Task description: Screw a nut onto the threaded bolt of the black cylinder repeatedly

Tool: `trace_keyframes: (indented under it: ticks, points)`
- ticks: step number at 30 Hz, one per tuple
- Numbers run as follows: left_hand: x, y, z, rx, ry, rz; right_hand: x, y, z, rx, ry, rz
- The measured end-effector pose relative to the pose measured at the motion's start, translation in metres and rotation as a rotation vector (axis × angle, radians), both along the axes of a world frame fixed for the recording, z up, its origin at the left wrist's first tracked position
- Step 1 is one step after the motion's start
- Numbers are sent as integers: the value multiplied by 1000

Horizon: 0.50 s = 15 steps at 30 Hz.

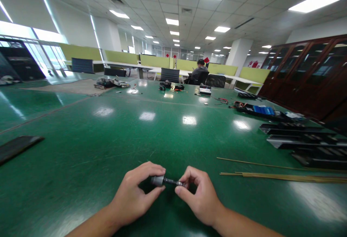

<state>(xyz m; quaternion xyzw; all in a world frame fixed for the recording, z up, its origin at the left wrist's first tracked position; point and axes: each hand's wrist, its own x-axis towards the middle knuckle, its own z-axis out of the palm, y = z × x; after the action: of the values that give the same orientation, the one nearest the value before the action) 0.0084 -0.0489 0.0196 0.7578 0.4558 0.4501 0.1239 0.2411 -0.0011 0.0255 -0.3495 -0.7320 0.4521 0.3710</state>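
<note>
Near the front of the green tabletop (141, 139), both hands are on one small part: a grey cylinder (157, 181) with a thin dark shaft (170, 181) extending to the right. Its exact kind cannot be made out. My left hand (137, 190) grips the cylinder between thumb and fingertips. On the other side, my right hand (199, 193) pinches the small dark end piece of the shaft between thumb and index finger. The part lies roughly level, a little above the tabletop.
Thin brass-coloured rods (271, 175) lie at right, with black metal channels (300, 141) behind them. A dark flat slab (18, 148) rests at left. Farther back are a black tray holding blue pieces (262, 110), electronic parts (108, 82) and a seated person (200, 72).
</note>
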Motion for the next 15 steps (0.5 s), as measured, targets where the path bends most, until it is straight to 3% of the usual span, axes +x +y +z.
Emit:
trace_keyframes:
  ticks: [15]
  points:
    - [-5, 0, 0, -19, -3, 45, -1, 0, -6, -10, 33, -30]
